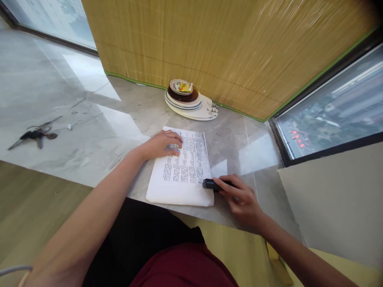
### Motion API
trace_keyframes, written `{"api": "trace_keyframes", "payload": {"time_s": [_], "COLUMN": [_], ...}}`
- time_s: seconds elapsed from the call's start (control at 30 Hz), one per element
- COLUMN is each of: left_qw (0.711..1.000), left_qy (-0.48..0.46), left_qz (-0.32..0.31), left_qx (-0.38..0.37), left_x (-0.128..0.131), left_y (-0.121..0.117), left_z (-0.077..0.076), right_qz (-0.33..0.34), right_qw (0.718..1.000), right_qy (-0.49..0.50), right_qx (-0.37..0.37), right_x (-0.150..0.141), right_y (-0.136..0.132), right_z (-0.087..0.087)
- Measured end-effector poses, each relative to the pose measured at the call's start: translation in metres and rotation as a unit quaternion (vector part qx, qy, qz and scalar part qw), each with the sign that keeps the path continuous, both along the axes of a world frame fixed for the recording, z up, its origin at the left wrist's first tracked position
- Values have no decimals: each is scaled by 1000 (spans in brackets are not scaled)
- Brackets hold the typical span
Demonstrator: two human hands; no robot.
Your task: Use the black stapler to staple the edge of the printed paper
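A stack of printed paper sheets (182, 171) lies on the grey marble ledge (98, 127) in front of me. My left hand (161, 144) rests flat on the upper left of the top sheet, fingers spread over the text. My right hand (241, 197) pinches a small black device (211, 184), which looks like a stapler or marker, its tip touching the paper's right edge.
A stack of plates (194, 107) with a brown bowl (182, 92) on top sits at the back against a bamboo blind (227, 48). A bunch of keys (36, 135) lies far left. A window (329, 111) opens at right, and a wooden floor (26, 199) runs below the ledge.
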State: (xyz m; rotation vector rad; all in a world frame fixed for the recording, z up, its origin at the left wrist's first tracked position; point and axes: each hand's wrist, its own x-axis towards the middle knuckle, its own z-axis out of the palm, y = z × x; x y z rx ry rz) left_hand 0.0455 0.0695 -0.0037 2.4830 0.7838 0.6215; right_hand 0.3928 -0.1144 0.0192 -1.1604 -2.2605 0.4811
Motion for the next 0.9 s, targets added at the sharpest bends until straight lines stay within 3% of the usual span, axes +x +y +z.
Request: {"api": "trace_keyframes", "payload": {"time_s": [0.37,0.47,0.57,0.63,0.73,0.83,0.9], "left_qw": [1000,1000,1000,1000,1000,999,998], "left_qy": [8,1,-10,-14,-23,-42,-55], "left_qz": [1,5,0,-2,-4,-14,-20], "left_qx": [2,-3,-2,0,-2,-13,-23], "left_x": [0,-1,-1,-1,-1,-2,-3], "left_y": [0,-1,-1,0,0,0,0], "left_z": [0,1,1,0,0,1,2], "right_qz": [8,23,34,-12,-143,-237,-239], "right_qw": [984,992,999,999,983,952,951], "right_qy": [-167,-116,-15,27,83,151,172], "right_qx": [60,39,25,44,84,123,96], "right_x": [-14,-5,26,50,66,44,13], "right_y": [1,4,4,2,6,29,55], "right_z": [8,8,4,0,-4,1,6]}}
